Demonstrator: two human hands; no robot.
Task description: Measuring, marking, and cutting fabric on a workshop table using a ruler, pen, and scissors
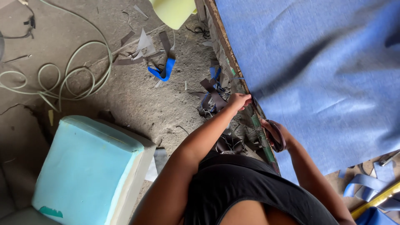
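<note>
Low in the frame is my black top (246, 187), with both my bare arms reaching up from it toward the middle of the picture. My right hand (278, 134), just right of centre, is closed around the dark handles of a pair of scissors (276, 139); the blades point up along the edge of the blue fabric (325, 75) and are mostly hidden against it, so I cannot tell if they are open. My left hand (238, 101), a little higher and to the left, is pinched shut on the fabric's edge, right where it meets the worn wooden edge of the desk (233, 66). The fabric is spread across the desk and fills the whole upper right of the frame, running down past my right forearm.

At lower left sits a light blue foam cushion (87, 166) on the dusty floor (137, 100). At lower right, strips of blue offcuts (366, 185) lie beside a yellow bar (377, 201). Under the desk edge, around my left hand, grey and blue scraps (212, 98) are heaped. Further up the floor lies a curled blue strip (165, 71) among grey cuttings. A pale green hose (71, 71) loops across the upper left, and a pale yellow foam piece (173, 11) pokes in at the top centre.
</note>
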